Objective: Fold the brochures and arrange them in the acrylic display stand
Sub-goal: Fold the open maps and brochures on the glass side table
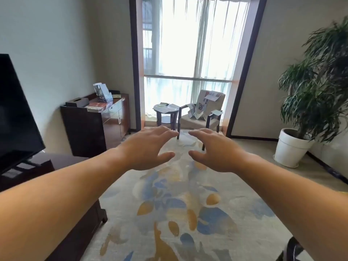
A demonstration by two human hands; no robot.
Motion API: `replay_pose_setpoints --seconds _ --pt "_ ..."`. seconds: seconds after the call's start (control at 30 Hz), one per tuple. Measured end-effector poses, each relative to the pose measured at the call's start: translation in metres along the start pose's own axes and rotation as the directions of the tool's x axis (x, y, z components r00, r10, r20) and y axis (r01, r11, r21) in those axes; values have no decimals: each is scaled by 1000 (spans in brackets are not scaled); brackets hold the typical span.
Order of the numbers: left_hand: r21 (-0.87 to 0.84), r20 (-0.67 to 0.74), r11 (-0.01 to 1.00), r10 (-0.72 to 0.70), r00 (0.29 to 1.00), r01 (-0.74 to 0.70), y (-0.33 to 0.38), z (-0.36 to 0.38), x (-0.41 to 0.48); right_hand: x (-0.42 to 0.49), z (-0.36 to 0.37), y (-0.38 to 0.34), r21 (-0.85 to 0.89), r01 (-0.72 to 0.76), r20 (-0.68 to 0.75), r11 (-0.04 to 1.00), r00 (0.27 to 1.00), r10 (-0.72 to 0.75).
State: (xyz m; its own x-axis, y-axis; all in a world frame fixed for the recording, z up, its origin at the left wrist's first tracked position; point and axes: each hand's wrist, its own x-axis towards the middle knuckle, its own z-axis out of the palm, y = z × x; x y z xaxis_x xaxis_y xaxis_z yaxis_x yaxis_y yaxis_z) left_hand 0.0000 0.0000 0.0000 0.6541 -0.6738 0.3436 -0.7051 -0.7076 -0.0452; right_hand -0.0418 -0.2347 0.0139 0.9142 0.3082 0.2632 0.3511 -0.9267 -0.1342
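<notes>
Left hand (148, 147) and right hand (216, 149) are both bare. Forearms (66, 185) bare too, uncovered along their whole visible length above the rug (169, 208).

Mid: left hand (146, 147) & right hand (216, 149) in free air over beige carpet w/ blue-orange pattern (178, 204); open lane ahead.
Left: black TV screen (17, 113) on dark low console (41, 162), then dark wood sideboard (84, 129).
Far: round dark side table (165, 118) just beside beige armchair (192, 121).
Right: green plant in white pot (312, 95).

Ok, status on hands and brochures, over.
Left hand, right hand open, holding nothing. Loose paper brochures lie on beige armchair; clear acrylic display stand on dark wooden cabinet. Only patterned rug ahead.
</notes>
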Motion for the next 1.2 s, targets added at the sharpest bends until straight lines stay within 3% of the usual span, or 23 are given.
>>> replay_pose_setpoints --seconds 0.33,0.87,1.2 --pt "-25 35 1000 -13 999 14 -115 61 130 152 44 72 24 -32 32 999 999 31" --pt "-34 44 991 -125 991 126 -259 167 402 425 85 275 98 32 55 995 998 -38" --pt "-59 31 991 -122 992 124 -401 245 538 615 147 348 65 8 51 998 999 -12"
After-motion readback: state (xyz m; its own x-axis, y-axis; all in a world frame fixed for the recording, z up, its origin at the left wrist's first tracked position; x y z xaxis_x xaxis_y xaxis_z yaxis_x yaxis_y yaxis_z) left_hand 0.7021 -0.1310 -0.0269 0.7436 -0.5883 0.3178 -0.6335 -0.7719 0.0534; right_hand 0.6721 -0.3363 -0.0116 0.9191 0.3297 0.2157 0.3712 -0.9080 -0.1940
